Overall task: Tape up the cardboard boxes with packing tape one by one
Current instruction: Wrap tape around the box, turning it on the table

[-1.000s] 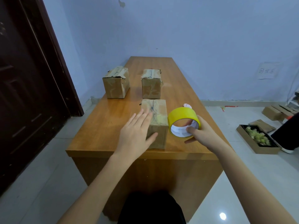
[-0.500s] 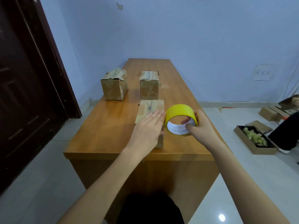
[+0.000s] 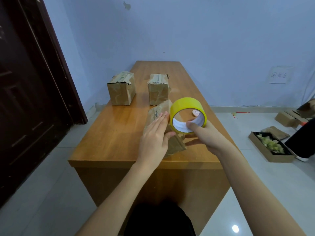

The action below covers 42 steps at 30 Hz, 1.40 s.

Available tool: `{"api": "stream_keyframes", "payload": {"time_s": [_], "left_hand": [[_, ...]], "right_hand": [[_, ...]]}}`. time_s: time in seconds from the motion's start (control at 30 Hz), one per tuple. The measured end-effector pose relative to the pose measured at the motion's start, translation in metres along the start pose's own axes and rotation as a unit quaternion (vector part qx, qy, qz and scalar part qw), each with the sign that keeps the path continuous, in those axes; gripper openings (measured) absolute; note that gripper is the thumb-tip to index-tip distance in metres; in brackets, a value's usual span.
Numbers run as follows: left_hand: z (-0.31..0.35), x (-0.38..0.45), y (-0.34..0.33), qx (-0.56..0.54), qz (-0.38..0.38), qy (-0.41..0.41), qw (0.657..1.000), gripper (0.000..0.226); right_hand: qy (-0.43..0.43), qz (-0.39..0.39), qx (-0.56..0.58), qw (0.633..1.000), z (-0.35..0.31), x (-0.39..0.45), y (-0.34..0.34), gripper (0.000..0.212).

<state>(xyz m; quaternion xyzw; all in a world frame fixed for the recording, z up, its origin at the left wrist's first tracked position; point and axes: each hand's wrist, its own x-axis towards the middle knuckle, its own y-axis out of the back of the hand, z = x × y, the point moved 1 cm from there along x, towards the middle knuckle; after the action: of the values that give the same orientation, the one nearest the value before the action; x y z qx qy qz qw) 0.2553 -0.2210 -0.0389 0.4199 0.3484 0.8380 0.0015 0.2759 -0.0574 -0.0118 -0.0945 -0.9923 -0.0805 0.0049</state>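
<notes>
The near cardboard box [image 3: 167,133] sat tilted at frame centre near the desk's [image 3: 110,137] front edge. The left hand [image 3: 156,138] pressed it with flat fingers, thumb curled round a corner. The right hand [image 3: 202,136] gripped the yellow tape roll [image 3: 187,108] through its core. The tipped box could slip off.
</notes>
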Motion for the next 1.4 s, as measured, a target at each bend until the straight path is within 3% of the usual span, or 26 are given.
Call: {"api": "stream_keyframes", "payload": {"time_s": [0.3, 0.43, 0.57, 0.8, 0.9, 1.0, 1.23, 1.4], "left_hand": [[-0.016, -0.007, 0.008, -0.058, 0.036, 0.051, 0.996, 0.053], [-0.016, -0.007, 0.008, -0.063, 0.027, 0.054, 0.996, 0.052], [-0.021, -0.009, 0.01, -0.065, 0.031, 0.069, 0.995, 0.054], [-0.025, -0.012, 0.016, -0.064, 0.028, 0.094, 0.993, 0.052], [-0.03, -0.017, 0.018, -0.095, 0.039, 0.136, 0.985, 0.05], [-0.032, -0.015, 0.023, -0.096, 0.022, 0.138, 0.985, 0.049], [-0.029, -0.013, 0.032, 0.003, -0.049, 0.075, 0.996, 0.057], [-0.026, -0.02, 0.036, 0.092, -0.068, 0.094, 0.989, 0.052]], "right_hand": [[-0.042, 0.059, 0.033, 0.997, 0.013, 0.007, 0.003, 0.016], [-0.041, 0.06, 0.017, 0.997, 0.018, 0.001, 0.001, 0.004], [-0.043, 0.018, 0.042, 0.998, 0.026, -0.005, -0.014, 0.036], [-0.005, -0.011, 0.077, 0.997, 0.016, 0.002, -0.015, 0.01], [-0.015, 0.017, 0.115, 0.993, 0.016, 0.003, -0.012, 0.015], [-0.007, 0.034, 0.078, 0.996, 0.014, 0.004, -0.011, 0.019], [0.007, -0.003, -0.046, 0.999, -0.012, 0.011, -0.001, 0.015], [-0.014, 0.008, -0.075, 0.997, -0.02, 0.015, -0.007, 0.008]]}}
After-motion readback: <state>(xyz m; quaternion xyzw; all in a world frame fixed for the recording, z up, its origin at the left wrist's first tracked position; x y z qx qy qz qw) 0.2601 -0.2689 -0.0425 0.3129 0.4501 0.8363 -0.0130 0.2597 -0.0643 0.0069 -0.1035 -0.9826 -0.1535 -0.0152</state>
